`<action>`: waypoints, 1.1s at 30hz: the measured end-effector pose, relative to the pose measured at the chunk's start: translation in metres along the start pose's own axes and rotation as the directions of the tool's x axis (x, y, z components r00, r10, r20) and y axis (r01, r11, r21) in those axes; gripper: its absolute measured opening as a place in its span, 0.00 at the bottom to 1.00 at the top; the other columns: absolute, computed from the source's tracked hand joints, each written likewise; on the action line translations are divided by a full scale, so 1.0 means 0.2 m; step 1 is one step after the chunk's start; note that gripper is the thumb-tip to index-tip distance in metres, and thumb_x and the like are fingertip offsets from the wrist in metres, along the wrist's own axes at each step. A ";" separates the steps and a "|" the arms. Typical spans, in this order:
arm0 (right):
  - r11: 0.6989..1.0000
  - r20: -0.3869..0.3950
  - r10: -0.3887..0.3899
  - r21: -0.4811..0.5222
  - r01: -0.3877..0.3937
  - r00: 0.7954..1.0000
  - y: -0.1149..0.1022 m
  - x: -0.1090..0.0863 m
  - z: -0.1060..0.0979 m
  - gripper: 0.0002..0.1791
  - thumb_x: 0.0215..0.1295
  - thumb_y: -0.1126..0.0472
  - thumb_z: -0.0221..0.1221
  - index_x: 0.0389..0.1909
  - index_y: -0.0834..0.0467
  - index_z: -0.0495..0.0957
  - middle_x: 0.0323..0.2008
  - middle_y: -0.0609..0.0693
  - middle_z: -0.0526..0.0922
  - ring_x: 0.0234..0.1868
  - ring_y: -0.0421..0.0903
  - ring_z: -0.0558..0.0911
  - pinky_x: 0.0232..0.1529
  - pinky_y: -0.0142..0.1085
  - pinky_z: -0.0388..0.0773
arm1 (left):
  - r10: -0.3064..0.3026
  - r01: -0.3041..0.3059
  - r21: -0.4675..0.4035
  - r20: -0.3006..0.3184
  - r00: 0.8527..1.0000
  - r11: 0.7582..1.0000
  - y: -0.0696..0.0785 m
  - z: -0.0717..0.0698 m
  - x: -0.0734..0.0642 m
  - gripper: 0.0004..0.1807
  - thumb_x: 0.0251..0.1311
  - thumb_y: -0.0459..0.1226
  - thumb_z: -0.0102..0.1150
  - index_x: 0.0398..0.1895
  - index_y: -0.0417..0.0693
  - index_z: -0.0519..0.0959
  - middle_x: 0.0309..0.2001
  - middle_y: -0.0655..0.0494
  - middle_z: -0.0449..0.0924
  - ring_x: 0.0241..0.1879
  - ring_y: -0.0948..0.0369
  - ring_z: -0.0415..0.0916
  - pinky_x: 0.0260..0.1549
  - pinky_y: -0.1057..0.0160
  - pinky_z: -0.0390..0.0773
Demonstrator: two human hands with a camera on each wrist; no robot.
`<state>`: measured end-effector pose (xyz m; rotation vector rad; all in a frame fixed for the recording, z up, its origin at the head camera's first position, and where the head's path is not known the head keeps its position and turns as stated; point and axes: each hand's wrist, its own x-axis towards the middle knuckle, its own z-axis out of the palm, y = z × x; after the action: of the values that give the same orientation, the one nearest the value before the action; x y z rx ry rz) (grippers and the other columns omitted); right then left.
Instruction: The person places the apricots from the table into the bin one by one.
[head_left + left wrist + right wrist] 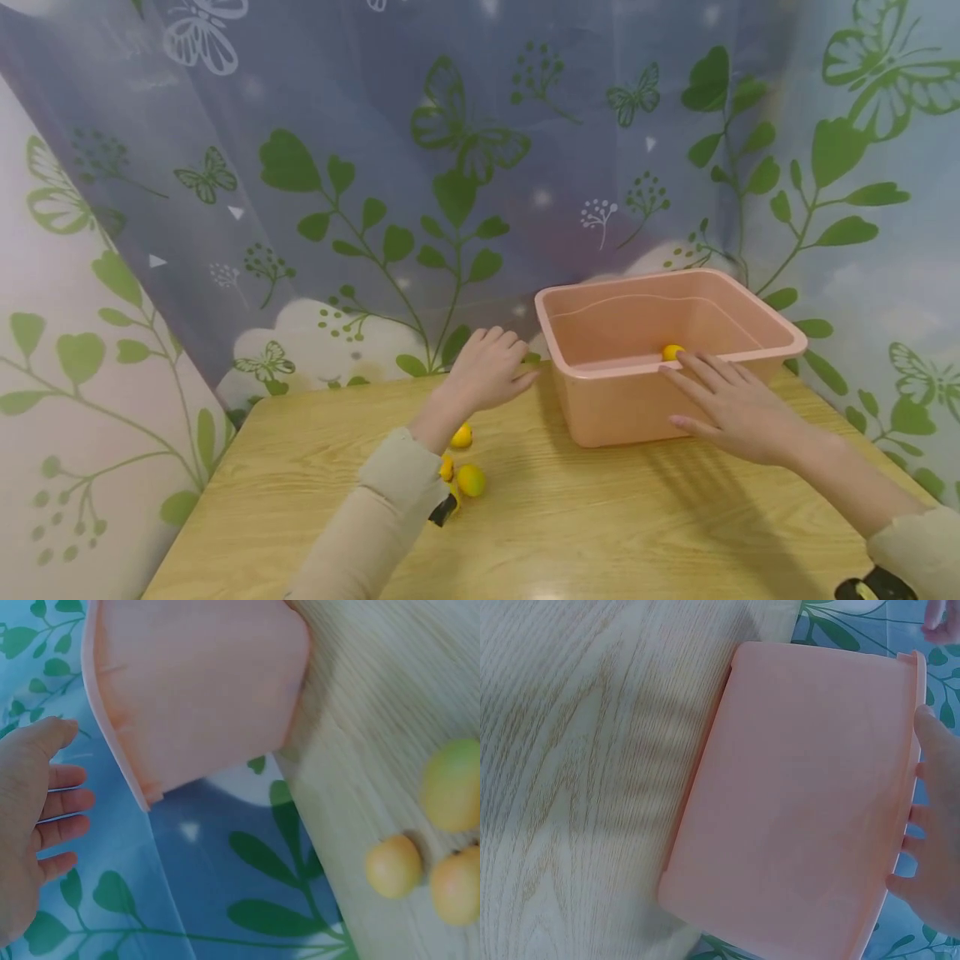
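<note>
Now right hand [738,408] flat on pink tub [600,408] rim; left hand [487,371] open, beside tub.

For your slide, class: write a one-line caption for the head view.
Two open hands, left hand and right hand, flank a pink tub on a wooden table; small yellow fruits lie nearby.
</note>
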<state>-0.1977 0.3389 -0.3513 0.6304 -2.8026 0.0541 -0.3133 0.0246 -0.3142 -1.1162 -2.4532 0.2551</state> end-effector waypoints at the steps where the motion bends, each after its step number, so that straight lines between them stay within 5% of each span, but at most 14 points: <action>1: 1.000 0.000 0.001 -0.002 -0.001 1.000 0.00 0.00 0.00 0.36 0.66 0.43 0.51 0.67 0.61 0.59 0.67 0.66 0.53 0.65 0.66 0.53 0.59 0.60 0.51 | -0.002 0.002 0.001 0.001 1.000 1.000 -0.01 0.01 -0.02 0.19 0.62 0.55 0.50 0.40 0.51 0.78 0.37 0.58 0.76 0.40 0.58 0.70 0.46 0.59 0.68; 11: 1.000 0.011 0.007 -0.002 -0.007 1.000 0.00 0.00 0.00 0.36 0.66 0.43 0.51 0.67 0.61 0.59 0.67 0.67 0.53 0.65 0.67 0.53 0.59 0.60 0.51 | -0.004 0.001 -0.064 -0.048 0.999 0.998 -0.08 0.12 -0.18 0.18 0.60 0.51 0.55 0.41 0.46 0.79 0.38 0.55 0.78 0.36 0.57 0.71 0.40 0.60 0.69; 20: 1.000 0.013 0.007 -0.006 -0.007 1.000 0.00 0.00 0.00 0.36 0.66 0.43 0.50 0.68 0.61 0.58 0.67 0.66 0.53 0.65 0.66 0.53 0.59 0.60 0.51 | -0.039 0.045 -0.101 0.068 0.997 0.994 -0.12 0.23 -0.26 0.21 0.60 0.52 0.55 0.44 0.45 0.78 0.42 0.52 0.78 0.43 0.54 0.71 0.48 0.55 0.68; 33: 1.000 0.005 0.002 -0.003 -0.002 1.000 0.00 0.00 0.00 0.36 0.66 0.43 0.50 0.68 0.60 0.58 0.67 0.66 0.54 0.65 0.66 0.54 0.59 0.59 0.52 | -0.173 0.217 -0.206 0.210 0.962 0.954 -0.18 0.37 -0.38 0.25 0.59 0.52 0.56 0.47 0.40 0.77 0.47 0.47 0.74 0.52 0.50 0.69 0.52 0.51 0.65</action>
<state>-0.1977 0.3379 -0.3514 0.6275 -2.8082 0.0488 -0.3269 -0.0565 -0.3905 -0.9635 -2.7985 0.0199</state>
